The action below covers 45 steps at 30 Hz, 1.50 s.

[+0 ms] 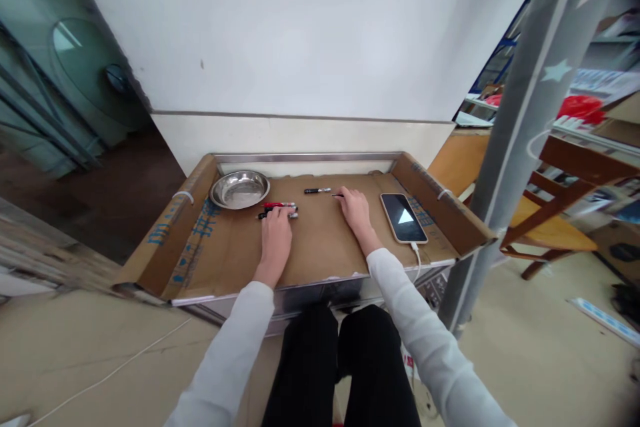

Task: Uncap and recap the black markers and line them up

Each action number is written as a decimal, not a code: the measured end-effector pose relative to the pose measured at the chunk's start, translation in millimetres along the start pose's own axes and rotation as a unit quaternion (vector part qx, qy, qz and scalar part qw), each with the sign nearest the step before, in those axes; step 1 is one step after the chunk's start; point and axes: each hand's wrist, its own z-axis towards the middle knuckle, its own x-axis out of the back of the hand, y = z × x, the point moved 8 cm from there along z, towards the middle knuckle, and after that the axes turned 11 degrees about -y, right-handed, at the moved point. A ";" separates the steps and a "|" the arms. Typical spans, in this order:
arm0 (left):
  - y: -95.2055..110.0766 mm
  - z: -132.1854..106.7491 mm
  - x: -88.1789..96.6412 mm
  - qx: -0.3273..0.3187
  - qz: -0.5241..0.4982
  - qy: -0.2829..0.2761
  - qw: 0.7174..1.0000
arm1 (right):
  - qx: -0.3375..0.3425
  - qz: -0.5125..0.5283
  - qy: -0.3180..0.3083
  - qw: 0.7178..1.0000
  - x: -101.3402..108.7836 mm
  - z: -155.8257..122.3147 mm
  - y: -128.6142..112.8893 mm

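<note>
My left hand (277, 230) is closed over the black pens (262, 216), its fingertips on them. A red pen (280, 204) lies just beyond those fingers, alongside the black ones. To the right, a black pen with a pale clear end (317, 191) lies crosswise on the cardboard between my hands. My right hand (355, 211) is closed in a pinch, palm down near the cardboard. A thin dark pen-like piece (338, 195) sticks out leftward from its fingertips; the rest is hidden by the fingers.
A round steel bowl (240, 190) stands at the back left of the cardboard-lined tray table (310, 253). A phone (404, 218) with a white charging cable (416, 253) lies on the right. Raised cardboard sides, a grey post (520, 113) and a wooden chair (555, 213) are around.
</note>
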 end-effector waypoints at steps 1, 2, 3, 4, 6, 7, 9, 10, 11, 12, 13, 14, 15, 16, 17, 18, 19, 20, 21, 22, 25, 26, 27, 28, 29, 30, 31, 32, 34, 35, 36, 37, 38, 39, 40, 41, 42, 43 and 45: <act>2.6 0.7 2.2 0.001 0.002 0.012 1.000 | -0.017 -0.002 -0.001 1.000 -0.8 0.6 3.3; 7.9 1.4 4.3 -0.003 0.003 0.023 1.000 | -0.032 -0.002 -0.002 0.999 -1.7 1.2 6.5; 15.5 2.2 5.7 -0.010 0.002 0.035 0.999 | -0.046 -0.002 -0.003 0.999 -2.6 1.7 9.2; 25.8 3.9 5.7 -0.025 -0.003 0.042 0.999 | -0.056 -0.002 -0.004 0.998 -3.5 2.1 11.3; 49.9 11.3 0.2 -0.060 -0.018 0.039 0.997 | -0.068 -0.002 -0.006 0.998 -4.6 2.8 13.6; 62.4 18.0 -5.9 -0.074 -0.018 0.026 0.997 | -0.070 -0.002 -0.006 0.998 -5.1 3.1 14.2; 80.5 36.9 -19.9 -0.074 -0.007 0.007 0.997 | -0.073 -0.001 -0.007 0.997 -5.6 3.2 14.7; 85.4 48.3 -27.2 -0.063 -0.003 -0.003 0.998 | -0.073 0.000 -0.008 0.997 -5.7 3.2 14.7; 88.3 59.5 -33.2 -0.052 0.000 -0.006 0.999 | -0.072 0.002 -0.008 0.997 -5.9 3.2 14.7; 89.9 69.7 -38.9 -0.046 0.005 -0.013 0.999 | -0.070 0.004 -0.007 0.997 -5.7 3.1 14.6; 90.3 77.9 -44.2 -0.044 0.010 -0.024 0.999 | -0.068 0.008 -0.005 0.998 -5.4 3.0 14.5; 89.9 83.2 -49.1 -0.047 0.017 -0.040 0.998 | -0.066 0.013 -0.002 0.998 -4.9 2.7 14.4; 88.3 85.1 -51.7 -0.049 0.025 -0.051 0.997 | -0.061 0.019 0.002 0.998 -4.1 2.3 13.9; 86.1 83.6 -52.3 -0.053 0.032 -0.058 0.996 | -0.051 0.027 0.006 0.998 -3.2 1.8 12.8; 83.8 79.1 -50.8 -0.059 0.038 -0.058 0.996 | -0.036 0.034 0.011 0.999 -2.0 1.2 10.7; 81.5 72.2 -47.2 -0.067 0.042 -0.051 0.996 | -0.017 0.042 0.014 0.999 -0.7 0.4 7.6; 79.5 64.0 -42.4 -0.077 0.041 -0.042 0.995 | 0.004 0.048 0.019 0.999 1.1 -0.7 4.2; 76.7 55.6 -37.0 -0.082 0.035 -0.032 0.995 | 0.023 0.054 0.024 0.998 3.4 -2.0 0.9; 75.3 47.5 -31.6 -0.094 0.030 -0.024 0.995 | 0.039 0.060 0.029 0.997 5.8 -3.4 -2.2; 72.2 41.0 -26.0 -0.092 0.024 -0.015 0.995 | 0.048 0.066 0.035 0.996 8.5 -4.7 -4.3; 62.4 31.5 -14.5 -0.071 -0.006 -0.005 0.997 | 0.074 0.084 0.043 0.993 14.5 -8.1 -11.8; 60.2 31.0 -12.6 -0.065 -0.019 -0.006 0.998 | 0.086 0.088 0.044 0.991 15.8 -9.1 -15.0; 59.0 31.1 -11.3 -0.063 -0.031 -0.006 0.998 | 0.099 0.091 0.044 0.990 16.9 -10.1 -18.3; 58.4 31.5 -10.1 -0.062 -0.041 -0.004 0.997 | 0.113 0.094 0.044 0.988 17.6 -11.0 -21.7; 58.1 31.9 -8.7 -0.062 -0.048 0.001 0.997 | 0.128 0.097 0.043 0.986 17.8 -11.7 -24.7; 58.1 32.1 -7.3 -0.064 -0.053 0.009 0.997 | 0.139 0.100 0.042 0.984 17.8 -12.1 -26.8; 58.1 32.1 -5.8 -0.065 -0.056 0.017 0.996 | 0.144 0.103 0.043 0.983 18.0 -12.2 -27.6; 57.8 31.9 -4.4 -0.065 -0.060 0.024 0.996 | 0.142 0.106 0.046 0.983 18.4 -12.0 -26.8; 55.8 31.1 -1.9 -0.059 -0.066 0.034 0.996 | 0.121 0.116 0.058 0.984 19.9 -10.9 -21.5; 54.6 30.7 -1.3 -0.054 -0.067 0.036 0.996 | 0.108 0.122 0.065 0.984 20.7 -10.6 -18.5; 53.5 30.5 -1.3 -0.051 -0.067 0.034 0.996 | 0.101 0.129 0.068 0.984 21.2 -10.5 -16.7; 52.8 30.5 -2.1 -0.050 -0.067 0.029 0.996 | 0.100 0.135 0.067 0.983 21.2 -10.6 -16.7; 52.6 30.8 -3.4 -0.053 -0.067 0.024 0.996 | 0.106 0.140 0.064 0.982 21.0 -11.2 -18.6; 52.8 31.2 -5.1 -0.059 -0.069 0.018 0.996 | 0.118 0.147 0.060 0.980 21.1 -12.5 -22.0; 52.9 31.8 -6.7 -0.067 -0.073 0.015 0.995 | 0.134 0.155 0.057 0.977 21.4 -14.2 -26.9; 52.7 32.3 -7.9 -0.074 -0.081 0.016 0.994 | 0.154 0.167 0.052 0.972 21.9 -16.5 -32.9; 51.7 32.7 -8.6 -0.079 -0.091 0.020 0.992 | 0.179 0.179 0.046 0.966 22.6 -19.3 -39.7; 50.3 32.7 -8.4 -0.081 -0.105 0.027 0.991 | 0.204 0.193 0.038 0.959 23.2 -22.1 -46.4; 46.5 30.8 -5.8 -0.079 -0.133 0.045 0.987 | 0.244 0.217 0.013 0.945 23.0 -26.5 -56.1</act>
